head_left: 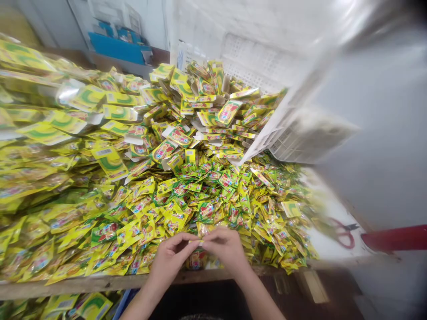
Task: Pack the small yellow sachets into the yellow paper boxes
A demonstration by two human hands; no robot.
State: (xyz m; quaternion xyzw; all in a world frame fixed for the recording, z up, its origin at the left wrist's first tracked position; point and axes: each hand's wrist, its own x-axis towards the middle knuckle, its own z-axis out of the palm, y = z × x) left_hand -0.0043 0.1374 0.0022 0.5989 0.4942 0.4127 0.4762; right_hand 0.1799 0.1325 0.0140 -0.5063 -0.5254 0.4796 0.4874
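My left hand [172, 255] and my right hand [225, 249] meet near the table's front edge. Between their fingertips they pinch a small carton [199, 243], seen nearly edge-on with a white flap. Just below it, a yellow and red printed surface [197, 258] shows between the hands; whether it belongs to the carton I cannot tell. Around both hands lie heaped yellow and green sachets [207, 211]. Beyond the sachets rises a pile of small yellow cartons [230, 111], many with white flaps open.
A white plastic crate [256, 58] lies tipped behind the cartons. Red-handled scissors [345, 235] rest at the right, beside a red pole-like object [396, 238]. The wooden table edge [83, 283] runs along the front. More packets [90, 306] sit below it, by a blue rim [122, 304].
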